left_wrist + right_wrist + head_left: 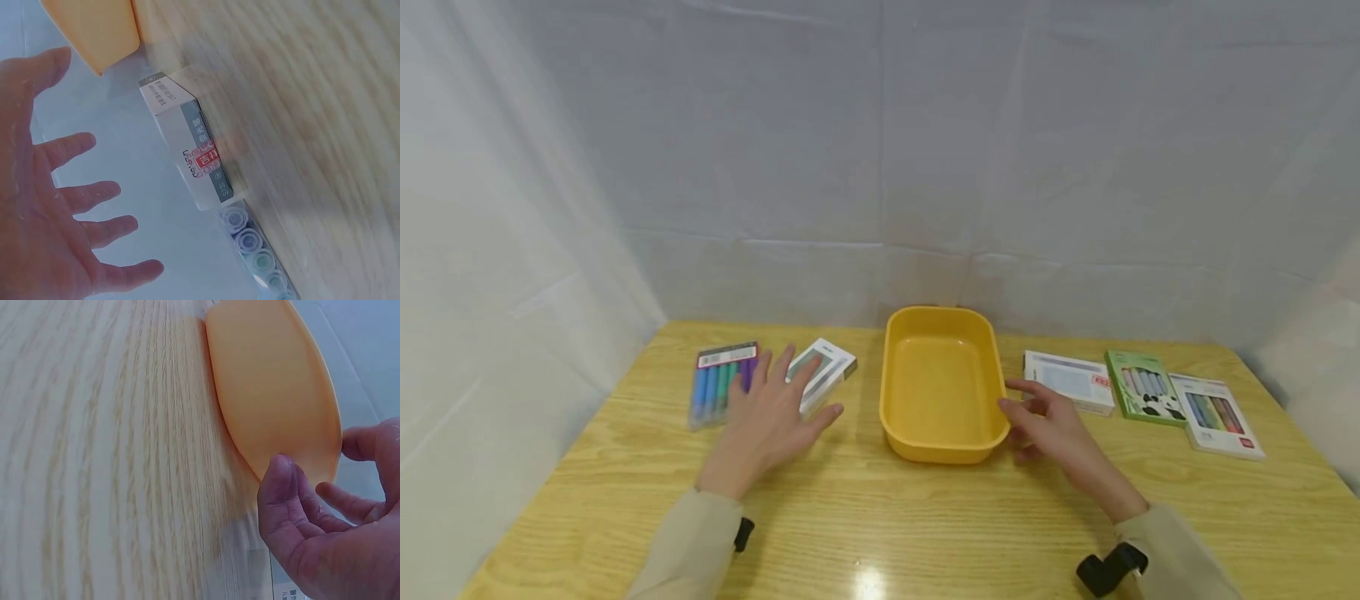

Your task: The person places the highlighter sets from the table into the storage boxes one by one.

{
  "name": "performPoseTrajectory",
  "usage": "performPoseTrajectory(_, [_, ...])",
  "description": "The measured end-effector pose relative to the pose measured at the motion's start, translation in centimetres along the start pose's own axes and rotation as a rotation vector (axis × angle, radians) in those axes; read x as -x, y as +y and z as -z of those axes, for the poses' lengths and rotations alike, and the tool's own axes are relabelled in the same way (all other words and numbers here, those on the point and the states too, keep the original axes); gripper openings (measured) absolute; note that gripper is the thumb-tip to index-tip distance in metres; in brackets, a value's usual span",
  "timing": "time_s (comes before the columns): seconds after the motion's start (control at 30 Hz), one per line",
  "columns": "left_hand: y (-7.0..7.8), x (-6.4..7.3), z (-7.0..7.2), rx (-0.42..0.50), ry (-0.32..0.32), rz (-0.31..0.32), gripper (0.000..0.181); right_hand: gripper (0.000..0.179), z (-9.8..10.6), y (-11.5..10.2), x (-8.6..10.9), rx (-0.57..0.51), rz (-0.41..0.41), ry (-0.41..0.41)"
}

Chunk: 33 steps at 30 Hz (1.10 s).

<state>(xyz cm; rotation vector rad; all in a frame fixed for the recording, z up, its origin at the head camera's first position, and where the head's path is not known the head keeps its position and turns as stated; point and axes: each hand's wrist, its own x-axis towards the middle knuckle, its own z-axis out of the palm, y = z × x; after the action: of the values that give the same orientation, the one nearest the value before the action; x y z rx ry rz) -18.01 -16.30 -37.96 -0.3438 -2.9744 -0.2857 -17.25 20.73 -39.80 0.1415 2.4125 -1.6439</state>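
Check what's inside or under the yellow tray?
Nothing is visible inside the yellow tray; the head view looks onto its bare floor. Under it can't be seen: the tray's base covers that patch of the tabletop.

Right grip (1060, 432) at edge of yellow tray (942, 455)

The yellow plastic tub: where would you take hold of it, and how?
Probably by the rim of its two long sides: on the yellow plastic tub, the left hand would come from the left, the right hand from the right. It stands upright and open, and its rim offers fingers an edge.
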Motion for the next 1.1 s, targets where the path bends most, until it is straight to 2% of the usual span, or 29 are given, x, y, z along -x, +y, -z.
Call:
performPoseTrajectory(0.27, [0.0, -1.4, -0.5, 0.030, -0.020, 0.014, 0.079, 0.056, -0.1, -0.1, -0.4, -0.084, -0.015, -0.006])
performPoseTrajectory(0.6, [-0.1, -3.0, -1.0, 0.043, -0.083, 0.031, 0.075, 0.053, 0.0, -0.7, -0.2, -0.208, -0.032, 0.001])
performPoseTrajectory(0.8, [-0.4, -3.6, -1.0, 0.052, -0.118, 0.038, 0.073, 0.053, 0.4, -0.9, 0.0, -0.281, -0.033, -0.045])
performPoseTrajectory(1.1, [-0.6, -4.0, -1.4, 0.038, -0.192, 0.055, 0.072, 0.053, 0.8, -0.8, 0.2, -0.282, -0.043, -0.071])
